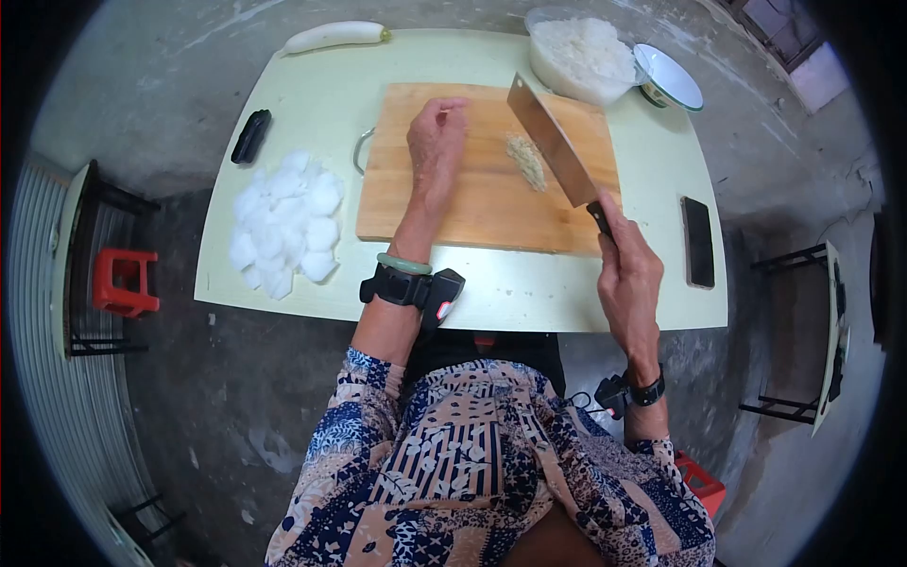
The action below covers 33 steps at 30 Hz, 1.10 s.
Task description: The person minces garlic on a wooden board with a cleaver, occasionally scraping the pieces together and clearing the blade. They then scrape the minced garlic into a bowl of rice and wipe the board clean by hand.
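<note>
My right hand (628,274) grips the black handle of a cleaver (556,142). Its broad blade is tilted over the right part of a wooden cutting board (406,213), pointing away from me. Just left of the blade lies a small heap of finely chopped pale bits (526,163). My left hand (437,137) is over the board's left half, fingers curled in, with nothing visible in them. It is apart from both the chopped heap and the blade.
White slices (286,227) are piled on the table (312,90) at left, near a black case (250,136). A white radish (335,37) lies at the back. At back right stand a container of white shreds (581,61) and a bowl (669,76). A phone (697,242) lies right.
</note>
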Available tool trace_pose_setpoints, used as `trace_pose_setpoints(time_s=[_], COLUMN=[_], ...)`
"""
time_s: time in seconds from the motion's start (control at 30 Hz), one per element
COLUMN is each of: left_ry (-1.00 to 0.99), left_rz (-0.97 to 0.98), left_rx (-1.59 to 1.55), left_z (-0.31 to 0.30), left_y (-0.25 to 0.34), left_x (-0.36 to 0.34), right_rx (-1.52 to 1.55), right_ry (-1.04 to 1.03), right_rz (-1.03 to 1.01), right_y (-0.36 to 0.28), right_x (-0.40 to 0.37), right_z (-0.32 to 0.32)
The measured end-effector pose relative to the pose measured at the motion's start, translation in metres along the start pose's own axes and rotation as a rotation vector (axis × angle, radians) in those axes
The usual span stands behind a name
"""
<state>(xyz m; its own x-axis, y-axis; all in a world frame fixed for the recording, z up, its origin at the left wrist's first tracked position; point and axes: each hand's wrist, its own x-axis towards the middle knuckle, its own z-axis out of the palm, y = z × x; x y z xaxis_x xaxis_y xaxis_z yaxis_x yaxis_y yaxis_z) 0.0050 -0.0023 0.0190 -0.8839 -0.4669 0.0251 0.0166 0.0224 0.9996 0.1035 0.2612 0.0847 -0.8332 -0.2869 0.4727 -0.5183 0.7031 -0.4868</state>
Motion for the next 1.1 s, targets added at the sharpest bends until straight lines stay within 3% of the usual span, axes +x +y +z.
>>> trace_pose_setpoints(time_s=[0.07, 0.37, 0.47, 0.77, 0.97, 1.1], left_ry=[0.057, 0.045, 0.048, 0.032, 0.055, 0.056], left_rz=[0.050, 0.067, 0.045, 0.058, 0.089, 0.077], left_rx=[0.071, 0.008, 0.018, 0.034, 0.071, 0.061], left_z=[0.001, -0.001, -0.001, -0.001, -0.001, 0.000], left_y=[-0.004, -0.013, -0.010, -0.010, -0.012, -0.009], left_x=[0.004, 0.007, 0.005, 0.005, 0.007, 0.006], right_rx=[-0.117, 0.022, -0.092, 0.062, -0.092, -0.033], right_ry=[-0.160, 0.001, -0.173, 0.007, -0.171, -0.063], right_rz=[0.090, 0.047, 0.111, 0.071, 0.113, 0.034], right_y=[0.006, -0.006, 0.006, 0.001, 0.002, -0.007], right_x=[-0.002, 0.004, 0.002, 0.009, 0.011, 0.005], right_z=[0.003, -0.002, 0.004, -0.002, -0.004, -0.003])
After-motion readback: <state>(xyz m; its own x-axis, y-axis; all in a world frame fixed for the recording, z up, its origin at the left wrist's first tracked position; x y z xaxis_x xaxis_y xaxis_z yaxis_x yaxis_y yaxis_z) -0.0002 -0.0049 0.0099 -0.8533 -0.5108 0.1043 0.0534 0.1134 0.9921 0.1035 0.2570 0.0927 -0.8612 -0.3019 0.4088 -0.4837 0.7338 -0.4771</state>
